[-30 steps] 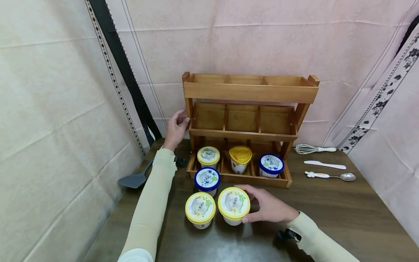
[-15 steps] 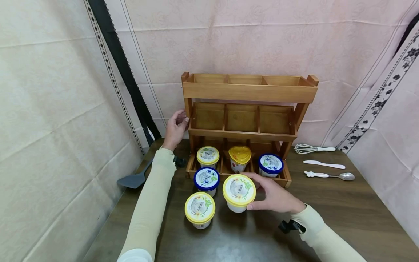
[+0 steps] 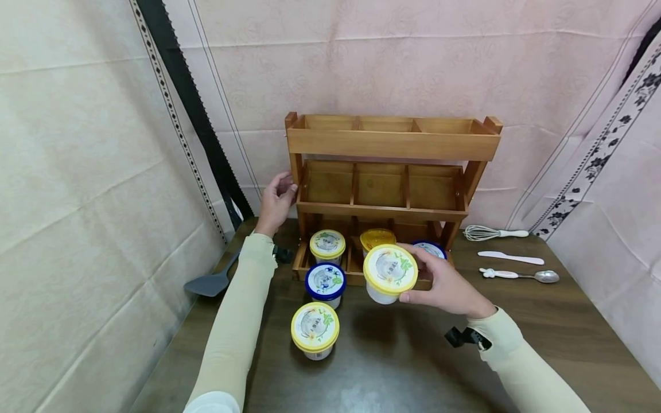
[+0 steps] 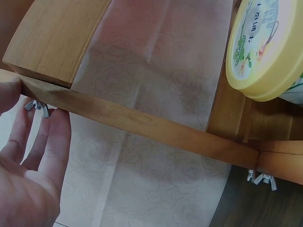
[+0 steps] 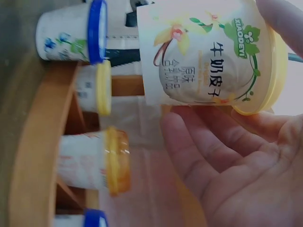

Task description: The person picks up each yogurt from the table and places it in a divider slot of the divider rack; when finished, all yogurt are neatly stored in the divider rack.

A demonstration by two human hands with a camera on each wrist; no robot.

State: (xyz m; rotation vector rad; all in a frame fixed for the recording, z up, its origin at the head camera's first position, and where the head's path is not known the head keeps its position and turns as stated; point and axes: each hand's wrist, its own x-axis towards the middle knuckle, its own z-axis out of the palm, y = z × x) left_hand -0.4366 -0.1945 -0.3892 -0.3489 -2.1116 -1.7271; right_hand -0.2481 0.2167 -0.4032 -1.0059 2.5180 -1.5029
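My right hand [image 3: 450, 288] grips a white tub with a yellow lid [image 3: 390, 272] round its side, held off the table. In the right wrist view the tub's printed side [image 5: 199, 56] faces the camera. My left hand [image 3: 276, 204] is at the left upright of a three-tier wooden shelf [image 3: 382, 212]. The left wrist view has its thumb and fingers on either side of the upright [image 4: 137, 120], beside a wing nut [image 4: 38, 108]. On the bottom tier stand a yellow-lidded tub [image 3: 327, 245], an orange-yellow-lidded cup [image 3: 377, 236] and a blue-lidded tub [image 3: 432, 249], the last two partly hidden.
A blue-lidded tub [image 3: 326, 282] and another yellow-lidded tub [image 3: 315, 328] stand on the table before the shelf. A whisk [image 3: 493, 233], a white knife [image 3: 511, 257] and a spoon [image 3: 521, 276] lie right. A grey spatula [image 3: 212, 282] lies left.
My right hand has lifted the yellow-lidded tub from beside the other one and carried it up and right, towards the bottom tier. My left hand stays at the shelf's upright.
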